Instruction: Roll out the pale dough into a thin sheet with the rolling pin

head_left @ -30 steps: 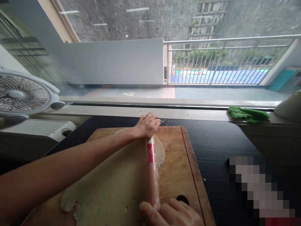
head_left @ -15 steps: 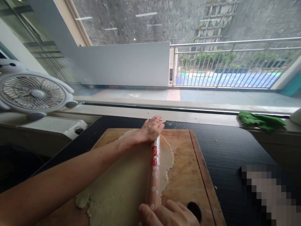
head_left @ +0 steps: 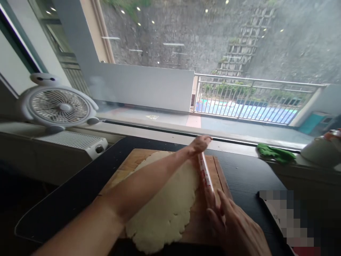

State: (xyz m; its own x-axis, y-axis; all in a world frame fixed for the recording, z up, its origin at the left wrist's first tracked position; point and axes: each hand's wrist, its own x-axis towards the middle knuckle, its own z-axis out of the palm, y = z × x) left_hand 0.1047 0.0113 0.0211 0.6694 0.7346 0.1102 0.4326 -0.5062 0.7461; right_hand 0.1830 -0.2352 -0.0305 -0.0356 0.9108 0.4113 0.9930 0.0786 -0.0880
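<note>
A rolling pin (head_left: 205,174) with a red and white printed wrapper runs lengthwise away from me, just past the right edge of a flat sheet of dough (head_left: 170,202). My left hand (head_left: 201,143) is closed around its far end, at the back of the wooden cutting board (head_left: 125,166). At the near end, my right hand (head_left: 237,222) grips the pin, its fingers partly blurred. The pale dough is thin and ragged-edged, spreads over most of the board and reaches its front edge. My left forearm crosses above the dough and hides part of it.
The board lies on a black table (head_left: 245,170). A pixelated flat object (head_left: 283,217) lies at the right. A white fan (head_left: 64,106) stands at the left by the window. A green cloth (head_left: 275,153) rests on the sill, beside a pale rounded container (head_left: 321,153).
Both hands have moved the rolling pin to the right, from on top of the dough to beside its right edge. The pin now slants more, and the camera view has shifted.
</note>
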